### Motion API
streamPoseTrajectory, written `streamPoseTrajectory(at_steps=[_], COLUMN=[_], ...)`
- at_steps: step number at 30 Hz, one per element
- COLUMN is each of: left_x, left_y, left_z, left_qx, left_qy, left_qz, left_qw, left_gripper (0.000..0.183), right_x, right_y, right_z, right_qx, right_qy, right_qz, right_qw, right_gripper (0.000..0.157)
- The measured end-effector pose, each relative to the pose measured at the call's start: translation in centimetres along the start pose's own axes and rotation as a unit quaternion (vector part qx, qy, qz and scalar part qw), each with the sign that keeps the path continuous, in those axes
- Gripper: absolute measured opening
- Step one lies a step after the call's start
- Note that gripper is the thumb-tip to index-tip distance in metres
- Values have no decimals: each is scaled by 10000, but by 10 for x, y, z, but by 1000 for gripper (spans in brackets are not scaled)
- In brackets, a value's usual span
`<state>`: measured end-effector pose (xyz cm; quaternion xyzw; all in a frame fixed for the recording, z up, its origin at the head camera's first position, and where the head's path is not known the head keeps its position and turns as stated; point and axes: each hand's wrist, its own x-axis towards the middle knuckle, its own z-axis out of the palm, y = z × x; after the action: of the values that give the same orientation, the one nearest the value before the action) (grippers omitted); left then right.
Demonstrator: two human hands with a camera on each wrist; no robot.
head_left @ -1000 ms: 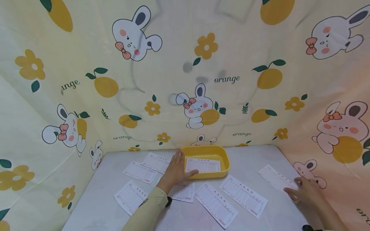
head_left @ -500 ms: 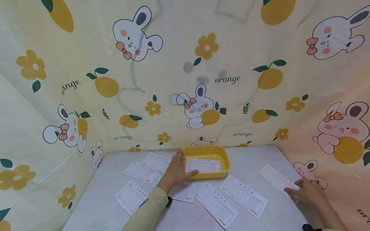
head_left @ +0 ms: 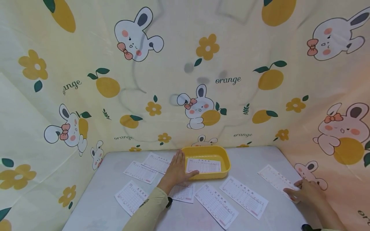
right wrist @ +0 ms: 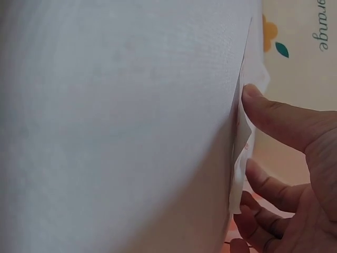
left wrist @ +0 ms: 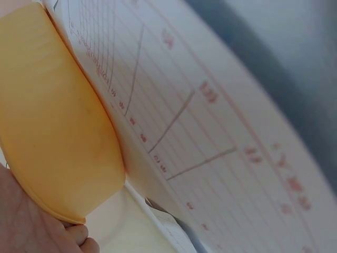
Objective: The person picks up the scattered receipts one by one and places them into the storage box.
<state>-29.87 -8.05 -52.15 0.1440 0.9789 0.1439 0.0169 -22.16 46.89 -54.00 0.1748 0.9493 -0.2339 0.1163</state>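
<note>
My left hand lies along the left rim of a yellow plastic tray, fingers straight and thumb stretched over its front edge. One printed paper slip lies inside the tray. In the left wrist view, the tray's outer wall stands beside a large, close slip with red print. My right hand pinches the near end of another paper slip at the table's right edge. The right wrist view shows that slip buckled, with the thumb against it and the fingers near its lower edge.
Several more printed slips lie on the white table: some left of the tray, such as one slip, and two in front, including a slanted slip. A cloth with rabbits and oranges walls the table at the back and sides.
</note>
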Motion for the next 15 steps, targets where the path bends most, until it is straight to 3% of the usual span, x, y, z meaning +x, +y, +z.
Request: streamPoseTrajectory(at_steps=[10,15], left_x=[-2,-1], left_y=[3,2], left_z=[-4,-2], left_qx=[91,97], left_qy=[-44,-46], left_qz=[-12,-35], left_qw=[9999,9999], left_gripper=[127,128], right_x=[5,3], right_y=[-1,-7], right_z=[6,6], right_qx=[146,478], right_qy=[172,-23], right_qz=[-293,-442], right_qw=[9993,9979], right_gripper=[108,106])
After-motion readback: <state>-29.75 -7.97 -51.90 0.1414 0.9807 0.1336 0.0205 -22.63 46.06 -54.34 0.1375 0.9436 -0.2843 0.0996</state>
